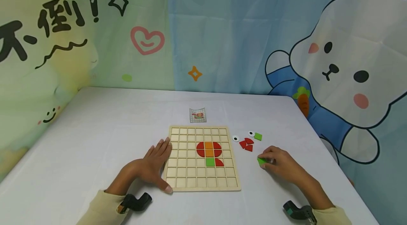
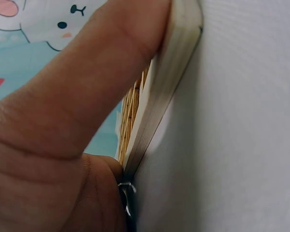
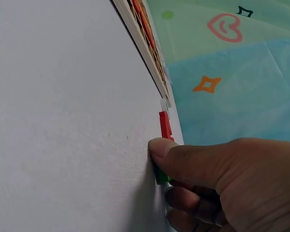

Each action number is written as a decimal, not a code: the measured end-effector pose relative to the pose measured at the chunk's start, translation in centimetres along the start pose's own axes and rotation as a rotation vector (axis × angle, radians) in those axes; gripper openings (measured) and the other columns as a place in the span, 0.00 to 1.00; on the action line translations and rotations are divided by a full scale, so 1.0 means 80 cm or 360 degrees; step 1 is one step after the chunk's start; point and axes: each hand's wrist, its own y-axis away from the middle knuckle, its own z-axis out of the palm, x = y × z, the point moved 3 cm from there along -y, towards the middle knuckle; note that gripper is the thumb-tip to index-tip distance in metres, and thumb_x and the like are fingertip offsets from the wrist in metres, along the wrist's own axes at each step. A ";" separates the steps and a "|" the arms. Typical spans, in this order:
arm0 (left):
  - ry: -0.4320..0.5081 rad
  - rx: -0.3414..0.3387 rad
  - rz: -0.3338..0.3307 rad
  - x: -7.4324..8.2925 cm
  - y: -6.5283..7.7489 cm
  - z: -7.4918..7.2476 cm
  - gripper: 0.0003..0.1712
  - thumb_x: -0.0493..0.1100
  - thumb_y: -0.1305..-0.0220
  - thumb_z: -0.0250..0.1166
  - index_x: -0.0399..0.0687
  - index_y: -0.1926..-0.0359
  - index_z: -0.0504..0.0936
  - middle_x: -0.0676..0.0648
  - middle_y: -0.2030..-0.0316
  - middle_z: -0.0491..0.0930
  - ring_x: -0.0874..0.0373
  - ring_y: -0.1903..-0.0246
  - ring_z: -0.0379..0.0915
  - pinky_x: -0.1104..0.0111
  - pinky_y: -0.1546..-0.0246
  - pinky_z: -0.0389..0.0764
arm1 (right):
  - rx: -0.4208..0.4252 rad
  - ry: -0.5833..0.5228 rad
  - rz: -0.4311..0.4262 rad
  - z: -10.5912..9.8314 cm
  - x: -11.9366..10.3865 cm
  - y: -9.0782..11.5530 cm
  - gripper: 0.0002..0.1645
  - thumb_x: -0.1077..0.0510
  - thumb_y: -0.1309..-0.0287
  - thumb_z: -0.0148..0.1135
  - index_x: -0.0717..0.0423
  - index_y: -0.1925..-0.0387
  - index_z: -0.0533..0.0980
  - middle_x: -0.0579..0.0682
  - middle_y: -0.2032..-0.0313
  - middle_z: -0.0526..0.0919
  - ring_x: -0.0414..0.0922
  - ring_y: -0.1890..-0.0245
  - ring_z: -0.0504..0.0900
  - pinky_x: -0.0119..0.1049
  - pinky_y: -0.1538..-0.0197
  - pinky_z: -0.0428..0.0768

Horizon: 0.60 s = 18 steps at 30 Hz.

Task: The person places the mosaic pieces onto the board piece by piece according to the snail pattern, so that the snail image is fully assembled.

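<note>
A wooden grid board [image 1: 187, 172] lies on the white table. Two orange squares [image 1: 208, 149] sit in its cells, flanked by red rounded pieces [image 1: 200, 149], with a green square [image 1: 210, 162] and a red quarter-circle [image 1: 218, 162] below. My left hand [image 1: 149, 166] rests along the board's left edge, fingers straight and thumb by the near left corner. To the right of the board, my right hand [image 1: 281, 164] pinches a green piece [image 1: 261, 161] between thumb and fingers, low over the table; the fingers partly hide the piece [image 3: 161, 175].
Loose red pieces [image 1: 247, 144], a green square [image 1: 258, 136] and two eye discs [image 1: 235, 138] lie between the board and my right hand. Behind the board is a small pattern card [image 1: 198, 115]. A printed cloth [image 1: 222, 41] hangs beyond the table.
</note>
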 end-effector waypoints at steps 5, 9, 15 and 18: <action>0.0008 -0.0008 -0.0011 0.001 0.000 -0.002 0.81 0.68 0.62 0.77 0.30 0.26 0.36 0.33 0.26 0.27 0.39 0.27 0.20 0.45 0.32 0.33 | 0.0025 -0.0009 -0.0022 0.002 -0.002 -0.003 0.16 0.61 0.49 0.74 0.58 0.56 0.84 0.48 0.60 0.78 0.46 0.59 0.76 0.41 0.56 0.80; 0.0011 -0.0014 -0.0011 0.002 0.000 -0.002 0.81 0.67 0.62 0.77 0.30 0.26 0.36 0.33 0.26 0.27 0.39 0.28 0.20 0.44 0.32 0.33 | 0.0084 -0.0031 -0.0066 0.003 -0.004 -0.005 0.17 0.62 0.49 0.73 0.58 0.55 0.84 0.47 0.59 0.78 0.47 0.57 0.77 0.43 0.53 0.79; 0.0013 -0.0004 0.0004 0.003 0.001 -0.003 0.80 0.67 0.62 0.78 0.28 0.26 0.36 0.32 0.26 0.27 0.38 0.28 0.21 0.44 0.32 0.33 | 0.0167 -0.0080 -0.0144 0.006 -0.017 -0.011 0.16 0.64 0.50 0.74 0.59 0.56 0.85 0.47 0.59 0.78 0.45 0.59 0.77 0.39 0.55 0.80; 0.0015 -0.0002 0.0008 0.003 0.001 -0.002 0.81 0.67 0.62 0.78 0.29 0.26 0.36 0.32 0.26 0.27 0.38 0.28 0.21 0.44 0.32 0.33 | 0.0194 -0.0094 -0.0185 0.009 -0.025 -0.014 0.17 0.64 0.50 0.74 0.59 0.56 0.85 0.46 0.60 0.78 0.44 0.58 0.77 0.37 0.55 0.80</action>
